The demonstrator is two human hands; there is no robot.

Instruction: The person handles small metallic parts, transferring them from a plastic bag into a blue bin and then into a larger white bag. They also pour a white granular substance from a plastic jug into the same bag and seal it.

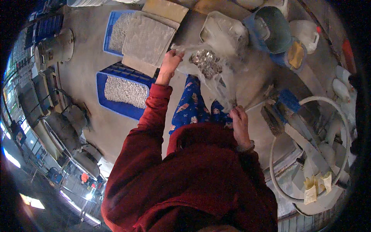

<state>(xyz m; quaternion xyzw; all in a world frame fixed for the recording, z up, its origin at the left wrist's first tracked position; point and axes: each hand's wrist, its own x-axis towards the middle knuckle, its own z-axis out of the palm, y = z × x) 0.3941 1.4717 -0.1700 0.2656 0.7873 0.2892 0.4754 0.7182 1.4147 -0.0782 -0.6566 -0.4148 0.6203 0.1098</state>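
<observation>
A clear plastic bag [228, 79] hangs stretched between my two hands, its mouth spread wide. Inside it lies a heap of small shiny metal pieces [206, 63], too small to name. My left hand [170, 63] pinches the bag's rim on the left. On the near right, my right hand [240, 123] grips another part of the rim, fingers closed. Below the bag my legs in blue patterned trousers [189, 102] partly show.
Left of me stand a blue crate [101, 91] of small pale pieces and another blue crate [109, 33], partly covered by a cardboard sheet [148, 38]. A translucent tub [220, 29], a bucket [276, 33] and a white jug [307, 34] stand beyond. A pale hose [272, 166] curves at right.
</observation>
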